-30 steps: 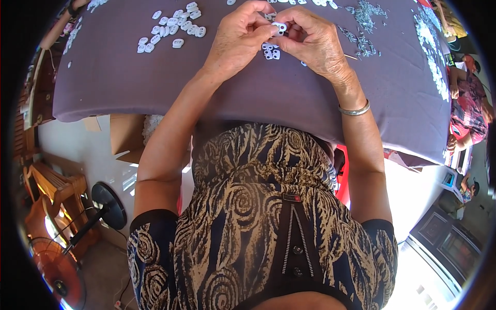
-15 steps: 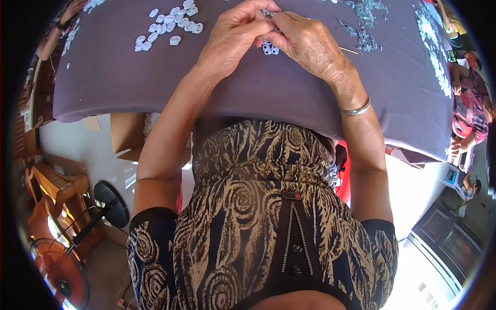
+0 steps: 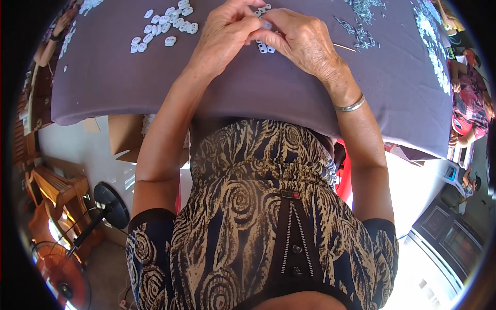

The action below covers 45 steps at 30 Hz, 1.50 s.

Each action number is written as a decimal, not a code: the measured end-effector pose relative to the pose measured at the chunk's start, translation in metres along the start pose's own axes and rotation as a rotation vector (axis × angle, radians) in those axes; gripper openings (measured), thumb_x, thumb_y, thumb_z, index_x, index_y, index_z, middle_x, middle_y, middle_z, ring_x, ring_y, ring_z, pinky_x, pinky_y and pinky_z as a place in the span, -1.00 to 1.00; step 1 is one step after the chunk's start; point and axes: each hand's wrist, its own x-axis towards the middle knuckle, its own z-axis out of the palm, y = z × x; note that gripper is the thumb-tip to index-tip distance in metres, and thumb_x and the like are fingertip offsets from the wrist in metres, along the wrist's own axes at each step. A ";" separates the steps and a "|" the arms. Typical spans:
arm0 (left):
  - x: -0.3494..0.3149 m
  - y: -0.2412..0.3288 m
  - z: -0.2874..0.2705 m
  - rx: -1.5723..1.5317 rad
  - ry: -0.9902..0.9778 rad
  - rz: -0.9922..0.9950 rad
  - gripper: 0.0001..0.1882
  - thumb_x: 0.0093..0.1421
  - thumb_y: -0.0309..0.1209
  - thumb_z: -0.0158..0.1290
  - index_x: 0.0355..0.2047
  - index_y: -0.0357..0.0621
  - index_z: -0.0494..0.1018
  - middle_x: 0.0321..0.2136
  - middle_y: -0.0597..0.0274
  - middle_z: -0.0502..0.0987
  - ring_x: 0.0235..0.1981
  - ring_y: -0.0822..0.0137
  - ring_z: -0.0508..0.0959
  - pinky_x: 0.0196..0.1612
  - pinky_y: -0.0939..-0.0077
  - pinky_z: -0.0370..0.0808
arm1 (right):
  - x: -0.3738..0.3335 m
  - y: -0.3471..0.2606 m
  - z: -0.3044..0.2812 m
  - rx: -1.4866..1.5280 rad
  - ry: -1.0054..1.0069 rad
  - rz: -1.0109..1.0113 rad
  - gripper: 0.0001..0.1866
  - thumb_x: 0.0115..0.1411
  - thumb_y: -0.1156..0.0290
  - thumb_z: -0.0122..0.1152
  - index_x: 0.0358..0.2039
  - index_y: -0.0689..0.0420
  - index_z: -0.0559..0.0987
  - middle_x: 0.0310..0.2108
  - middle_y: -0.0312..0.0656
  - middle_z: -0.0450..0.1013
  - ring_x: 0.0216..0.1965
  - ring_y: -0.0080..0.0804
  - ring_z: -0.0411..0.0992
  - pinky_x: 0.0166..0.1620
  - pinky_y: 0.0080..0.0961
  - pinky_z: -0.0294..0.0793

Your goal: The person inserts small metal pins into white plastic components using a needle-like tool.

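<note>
Surface (image 3: 129, 88): I saw a table under a grey-purple cloth; its far part was cut off by the top edge, and its near edge bent with the lens.
Hidden parts: my view of the floor was mostly blocked by the person's patterned dress (image 3: 258, 217); a fan (image 3: 106, 206) stood at the lower left, partly in shadow.
Containers: I could make out none on the cloth; the pieces lay loose on it.
Loose heap (image 3: 165, 26): small white plastic pieces lay scattered at the upper left, well apart from the hands.
Grey bits (image 3: 356, 31): tiny metal-looking parts were strewn at the upper right, too small for me to tell their shape.
Left hand (image 3: 225, 33): its fingers were curled in, tips pinched against the small white piece (image 3: 266, 24).
Right hand (image 3: 305, 39): it was closed likewise, fingertips meeting the left hand's on the same piece; a silver bangle (image 3: 350, 106) sat at the wrist.
Small white piece: it was held between both hands just above the cloth, mostly covered by fingers, so I could not tell its form.
Small cluster (image 3: 266, 47): a few white pieces lay just under the hands.
</note>
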 end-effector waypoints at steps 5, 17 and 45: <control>0.006 -0.002 -0.044 0.545 0.056 0.179 -0.86 0.18 -0.51 0.01 -0.24 -0.19 0.48 -0.50 0.37 0.50 -0.52 0.60 0.40 -0.45 0.63 0.35 | 0.001 0.034 0.007 0.534 0.581 -0.128 -0.77 0.12 0.35 0.28 -0.29 0.21 0.50 -0.53 -0.06 0.50 -0.55 -0.23 0.49 -0.44 -0.40 0.44; 0.007 0.007 -0.089 1.334 0.393 0.226 -0.90 0.12 -0.41 0.01 -0.36 0.00 0.52 -0.45 0.26 0.47 -0.39 0.19 0.52 -0.32 0.34 0.43 | -0.011 0.066 -0.004 0.502 0.290 0.166 -0.91 0.09 0.50 0.23 -0.39 0.23 0.57 -0.56 -0.14 0.48 -0.55 -0.53 0.42 -0.43 -0.52 0.41; 0.000 0.005 -0.007 0.383 0.285 0.088 -0.82 0.26 -0.41 0.05 -0.42 -0.27 0.51 -0.74 0.48 0.32 -0.75 0.64 0.26 -0.68 0.66 0.19 | -0.007 0.039 -0.006 -0.091 0.182 0.072 -0.86 0.11 0.47 0.22 -0.32 0.25 0.55 -0.44 -0.05 0.46 -0.48 -0.10 0.46 -0.40 -0.33 0.45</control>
